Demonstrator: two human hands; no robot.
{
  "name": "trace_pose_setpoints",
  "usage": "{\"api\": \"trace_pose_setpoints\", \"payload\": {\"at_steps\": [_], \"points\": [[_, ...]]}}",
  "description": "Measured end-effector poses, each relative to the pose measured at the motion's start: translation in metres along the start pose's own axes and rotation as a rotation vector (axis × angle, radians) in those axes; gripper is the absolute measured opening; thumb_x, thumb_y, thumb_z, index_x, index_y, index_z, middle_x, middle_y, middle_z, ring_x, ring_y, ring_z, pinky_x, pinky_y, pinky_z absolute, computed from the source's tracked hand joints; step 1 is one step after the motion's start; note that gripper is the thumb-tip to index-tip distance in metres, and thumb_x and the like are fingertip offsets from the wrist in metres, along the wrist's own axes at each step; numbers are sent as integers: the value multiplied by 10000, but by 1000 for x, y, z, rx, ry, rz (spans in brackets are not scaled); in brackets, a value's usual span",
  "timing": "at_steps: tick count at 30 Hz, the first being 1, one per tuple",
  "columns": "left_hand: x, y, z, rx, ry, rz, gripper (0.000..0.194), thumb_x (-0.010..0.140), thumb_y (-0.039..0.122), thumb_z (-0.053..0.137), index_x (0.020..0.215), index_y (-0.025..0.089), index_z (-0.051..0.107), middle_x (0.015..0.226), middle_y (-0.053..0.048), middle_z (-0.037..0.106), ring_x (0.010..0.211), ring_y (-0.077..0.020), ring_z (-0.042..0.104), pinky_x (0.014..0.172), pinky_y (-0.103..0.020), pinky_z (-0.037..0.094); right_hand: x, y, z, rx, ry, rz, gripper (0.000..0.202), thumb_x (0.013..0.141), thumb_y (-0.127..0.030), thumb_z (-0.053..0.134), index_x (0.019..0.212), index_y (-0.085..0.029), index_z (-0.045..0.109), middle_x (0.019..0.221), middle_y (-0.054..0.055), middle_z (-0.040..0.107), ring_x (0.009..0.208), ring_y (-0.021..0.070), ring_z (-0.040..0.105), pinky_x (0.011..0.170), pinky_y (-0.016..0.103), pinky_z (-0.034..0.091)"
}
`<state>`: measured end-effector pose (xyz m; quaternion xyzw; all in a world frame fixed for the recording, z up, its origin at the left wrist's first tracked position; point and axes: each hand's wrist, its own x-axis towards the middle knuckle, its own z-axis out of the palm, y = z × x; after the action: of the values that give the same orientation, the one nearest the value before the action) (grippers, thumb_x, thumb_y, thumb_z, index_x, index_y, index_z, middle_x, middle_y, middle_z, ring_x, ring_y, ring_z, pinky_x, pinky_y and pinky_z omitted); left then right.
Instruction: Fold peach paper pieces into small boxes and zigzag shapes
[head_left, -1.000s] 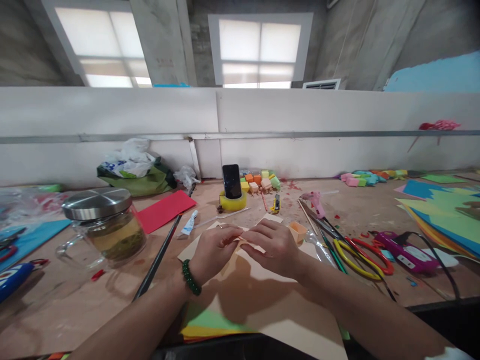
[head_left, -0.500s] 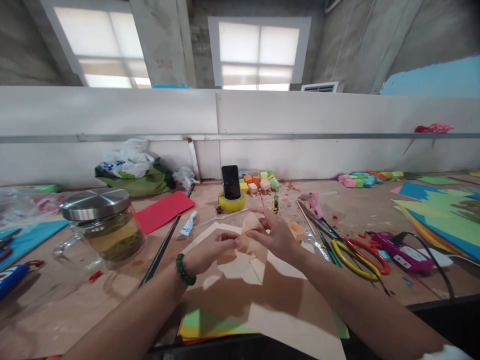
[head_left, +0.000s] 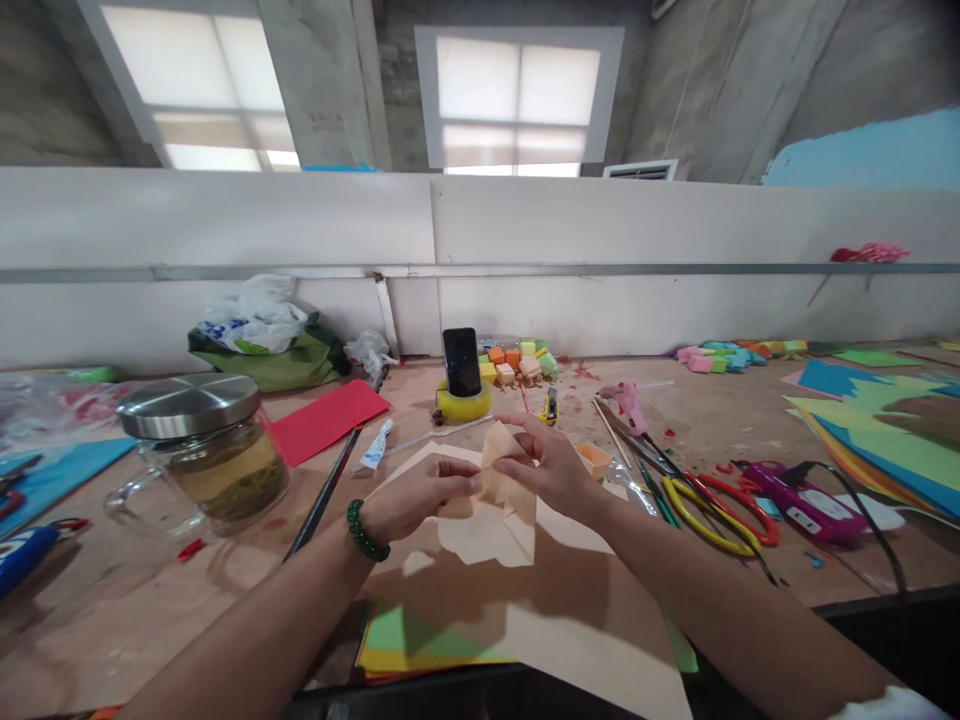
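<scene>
Over pale sheets (head_left: 577, 670): folded cream paper (head_left: 487, 535), left hand (head_left: 420, 492) pinching its left side, right hand (head_left: 559, 474) gripping its upper part. Likely a shaping step; next move seems to call for light, even finger pressure.

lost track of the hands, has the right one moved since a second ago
Yes, slightly: judged against the yellow tape roll, the right hand is higher in view, its extended finger now nearer the roll.
</scene>
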<state>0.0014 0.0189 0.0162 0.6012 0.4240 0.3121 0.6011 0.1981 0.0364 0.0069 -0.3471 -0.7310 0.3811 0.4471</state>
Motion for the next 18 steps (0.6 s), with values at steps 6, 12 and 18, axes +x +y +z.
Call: {"api": "trace_pose_setpoints", "payload": {"at_steps": [6,12,18], "points": [[2,0,0,-74,-7,20,245,608,340,770,653,124,665,592,14,562,540,-78,431,524,-213,312,-3,-2,2,92,-4,-106,490,754,-244,619,1222,-199,483,705,-22,595,626,128,534,581,247,409],[-3,10,1,-183,-43,-32,262,587,372,809,664,157,682,669,-9,657,623,-120,558,585,-212,416,1,-3,0,327,51,-39,353,753,-310,648,1068,-211,523,885,42,661,803,163,618,682,281,488],[-6,14,4,-26,15,33,292,618,435,763,690,168,673,682,-34,673,629,-158,593,574,-241,448,0,-4,-3,147,162,-153,123,760,-303,640,767,-195,581,829,32,634,783,154,596,747,301,488]]}}
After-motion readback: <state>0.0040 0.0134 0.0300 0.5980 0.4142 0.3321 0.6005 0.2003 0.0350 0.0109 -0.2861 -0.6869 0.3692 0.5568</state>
